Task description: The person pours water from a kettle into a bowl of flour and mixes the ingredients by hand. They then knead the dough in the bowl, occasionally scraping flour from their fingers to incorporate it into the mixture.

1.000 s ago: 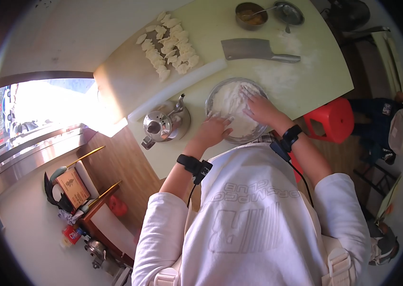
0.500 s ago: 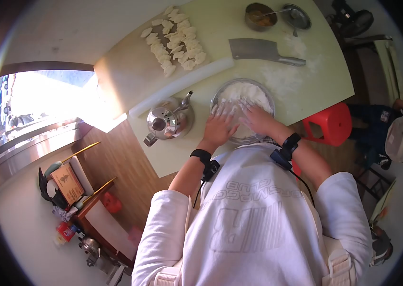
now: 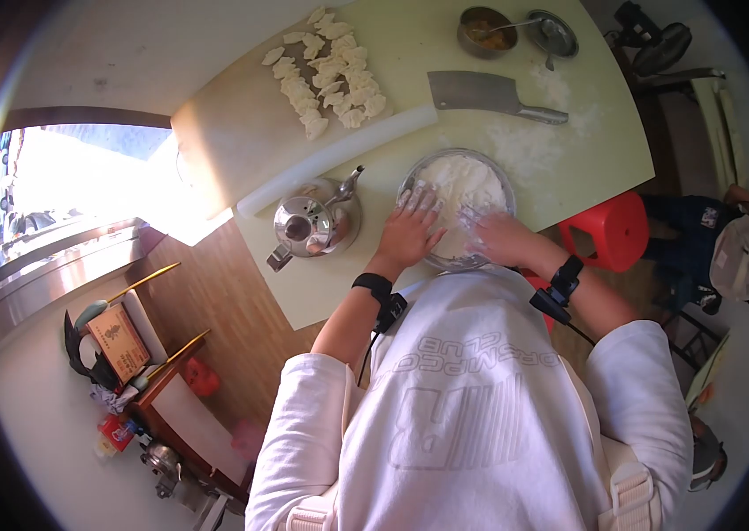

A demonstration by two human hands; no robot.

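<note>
A round metal bowl (image 3: 505,181) of white flour (image 3: 461,181) stands near the table's front edge. At its left side, my left hand (image 3: 408,232) rests over the rim, floury fingers spread on the flour. My right hand (image 3: 494,235) is at the bowl's right side, its whitened fingers apart and touching the flour. Left of the bowl is a shiny metal kettle (image 3: 304,227), its spout towards the bowl. Behind the bowl lies a cleaver (image 3: 474,92), with loose flour (image 3: 529,142) scattered on the tabletop beside it.
Rows of white dumplings (image 3: 330,75) lie at the back left, behind a long pale roll (image 3: 339,161). A filling bowl (image 3: 486,34) and a metal dish (image 3: 553,34) stand at the back. A red stool (image 3: 609,232) and a person (image 3: 737,252) are at the right.
My right hand has moved right and slightly down, away from my left hand, showing more flour between them. My left hand has barely moved.
</note>
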